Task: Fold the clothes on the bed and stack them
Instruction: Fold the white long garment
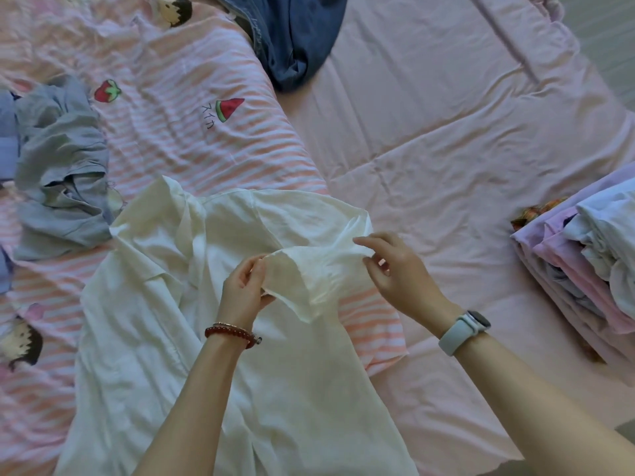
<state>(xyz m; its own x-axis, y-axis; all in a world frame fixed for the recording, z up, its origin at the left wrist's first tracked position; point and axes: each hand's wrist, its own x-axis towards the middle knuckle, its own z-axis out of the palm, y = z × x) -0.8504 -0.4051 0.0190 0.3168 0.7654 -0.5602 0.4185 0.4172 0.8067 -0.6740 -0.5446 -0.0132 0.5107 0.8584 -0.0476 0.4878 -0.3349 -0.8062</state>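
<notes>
A white shirt (165,324) lies spread out on the bed in front of me, collar toward the far left. One short sleeve (309,273) is lifted off the bed between my hands. My left hand (244,290), with a red bead bracelet on its wrist, pinches the sleeve's hem edge. My right hand (395,266), with a pale blue watch on its wrist, pinches the sleeve's upper edge near the shoulder. A stack of folded clothes (584,266) in lilac, pink and pale blue sits at the right.
A crumpled grey-blue garment (62,173) lies at the left. A dark denim piece (295,39) lies at the top centre. A pink striped quilt (192,108) with fruit prints covers the left half of the bed; a plain pink sheet (446,139) covers the right.
</notes>
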